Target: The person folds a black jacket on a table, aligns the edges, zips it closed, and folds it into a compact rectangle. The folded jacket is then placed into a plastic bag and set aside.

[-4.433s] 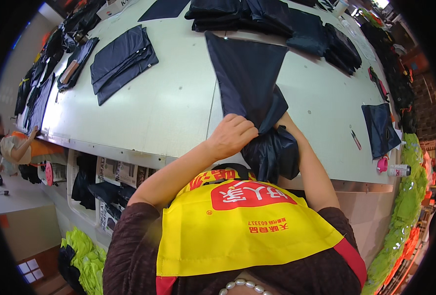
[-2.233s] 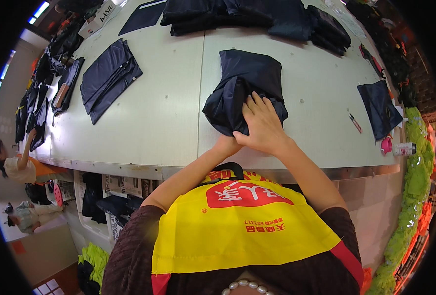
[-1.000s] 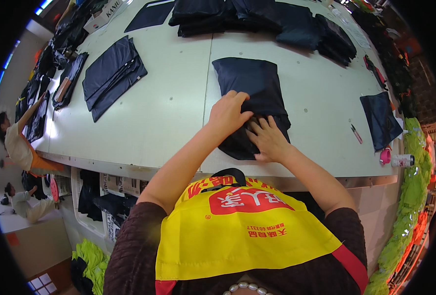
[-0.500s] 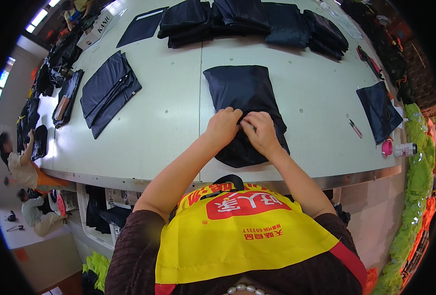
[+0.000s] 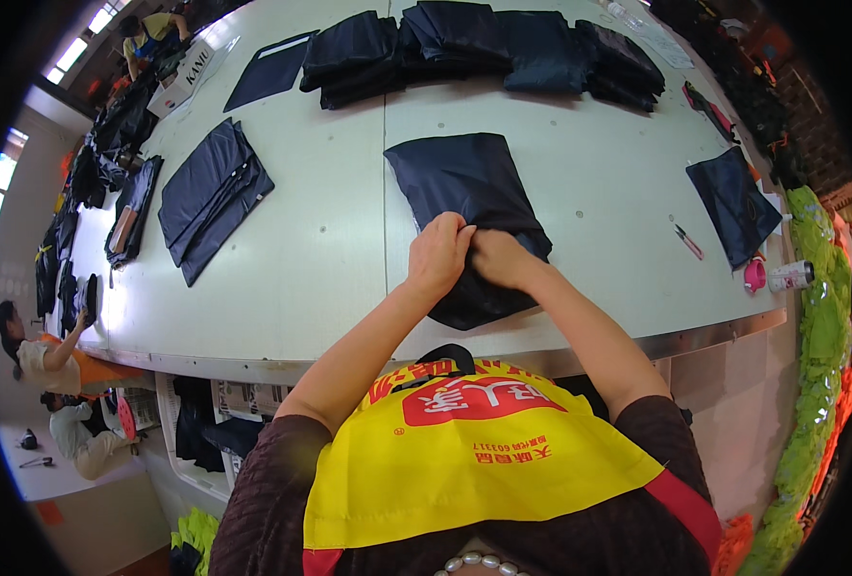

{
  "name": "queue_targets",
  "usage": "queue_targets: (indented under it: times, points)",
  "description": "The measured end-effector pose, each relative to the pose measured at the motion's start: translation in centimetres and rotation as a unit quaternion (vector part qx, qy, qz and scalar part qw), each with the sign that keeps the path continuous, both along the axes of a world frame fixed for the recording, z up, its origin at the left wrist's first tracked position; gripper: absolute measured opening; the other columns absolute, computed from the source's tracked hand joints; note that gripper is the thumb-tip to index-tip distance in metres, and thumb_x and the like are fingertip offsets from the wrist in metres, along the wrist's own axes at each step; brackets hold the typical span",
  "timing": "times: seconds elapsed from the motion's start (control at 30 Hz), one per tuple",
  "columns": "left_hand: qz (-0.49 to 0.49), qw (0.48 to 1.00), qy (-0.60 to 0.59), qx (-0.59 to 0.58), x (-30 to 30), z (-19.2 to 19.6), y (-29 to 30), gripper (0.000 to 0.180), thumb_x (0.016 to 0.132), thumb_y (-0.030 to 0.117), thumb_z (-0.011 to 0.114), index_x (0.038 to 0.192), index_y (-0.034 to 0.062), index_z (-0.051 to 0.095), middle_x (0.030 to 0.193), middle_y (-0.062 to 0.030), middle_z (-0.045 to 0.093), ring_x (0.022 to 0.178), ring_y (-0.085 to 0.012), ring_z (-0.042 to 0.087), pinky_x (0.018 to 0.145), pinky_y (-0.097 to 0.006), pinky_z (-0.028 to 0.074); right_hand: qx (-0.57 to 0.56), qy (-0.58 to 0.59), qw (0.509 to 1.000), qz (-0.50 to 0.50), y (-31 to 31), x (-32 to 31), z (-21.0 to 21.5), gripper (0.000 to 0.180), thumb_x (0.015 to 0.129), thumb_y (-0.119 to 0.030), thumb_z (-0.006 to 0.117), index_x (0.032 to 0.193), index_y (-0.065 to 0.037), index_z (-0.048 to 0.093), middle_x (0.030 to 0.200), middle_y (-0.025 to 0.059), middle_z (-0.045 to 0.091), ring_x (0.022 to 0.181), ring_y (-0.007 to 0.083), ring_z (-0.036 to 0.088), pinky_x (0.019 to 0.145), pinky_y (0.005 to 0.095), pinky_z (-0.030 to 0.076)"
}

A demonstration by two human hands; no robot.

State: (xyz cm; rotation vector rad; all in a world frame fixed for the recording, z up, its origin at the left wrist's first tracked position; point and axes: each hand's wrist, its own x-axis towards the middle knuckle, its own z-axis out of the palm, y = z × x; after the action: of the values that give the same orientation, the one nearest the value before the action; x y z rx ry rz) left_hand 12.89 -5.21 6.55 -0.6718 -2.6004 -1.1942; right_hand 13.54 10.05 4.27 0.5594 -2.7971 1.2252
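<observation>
A dark navy folded fabric bundle [image 5: 474, 173], smooth and slightly shiny, lies on the white table [image 5: 301, 278] right before me. My left hand [image 5: 438, 254] is closed at its middle, thumb and fingers pinching the fabric. Close against it, my right hand [image 5: 503, 257] reaches into the cloth near a fold. Its fingertips are hidden by the fabric and the left hand, so their grip does not show. The bundle's near part [image 5: 474, 298] bulges out below my wrists, toward the table's front edge.
Stacks of folded dark fabric [image 5: 455, 38] line the far side. Another folded dark piece [image 5: 215, 197] lies left. Right are thread snips [image 5: 689, 242], a dark pouch-like piece [image 5: 733, 206], a pink object [image 5: 754, 276] and a cylindrical container [image 5: 791, 276]. Co-workers [image 5: 56, 355] sit at left.
My right hand's fingers have slipped deeper into the fabric and out of sight. The left hand stays pinched there. The view has shifted a little, and a co-worker at left has moved an arm.
</observation>
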Motion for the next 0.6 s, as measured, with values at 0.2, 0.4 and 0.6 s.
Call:
queue_targets:
  times: [0.2,0.4,0.6]
  points:
    - [-0.015,0.994,0.086,-0.065,-1.6,0.5,0.6,0.024,0.087,0.024,0.057,0.077,0.0047,0.047,0.067,-0.0141,0.056,0.061,-0.0344,0.057,0.053,-0.042,0.045,-0.09,-0.057,0.965,-0.238,-2.6,-1.2,-1.1,0.027,0.084,-0.021,0.049,0.079,0.002,0.062,0.083,0.0247,0.062,0.083,0.0363,0.062,0.068,0.0445,0.046]
    - [-0.078,0.99,0.103,-0.051,-1.9,0.2,1.0,0.027,0.085,0.025,0.061,0.072,0.0052,0.05,0.065,-0.0137,0.055,0.061,-0.0336,0.057,0.051,-0.041,0.045,0.228,0.079,0.97,-0.011,-1.1,-3.3,-4.1,0.023,0.084,-0.029,0.051,0.094,-0.011,0.064,0.099,0.0087,0.066,0.093,0.0246,0.062,0.083,0.039,0.047]
    - [-0.085,0.995,0.043,-0.042,-1.5,1.6,1.4,0.029,0.083,0.027,0.064,0.07,0.0043,0.051,0.064,-0.0155,0.055,0.06,-0.0348,0.056,0.052,-0.041,0.044,0.188,-0.015,0.979,0.077,0.9,-4.2,2.7,0.03,0.085,-0.031,0.05,0.104,-0.01,0.061,0.109,0.0132,0.061,0.101,0.0258,0.059,0.092,0.0366,0.044]
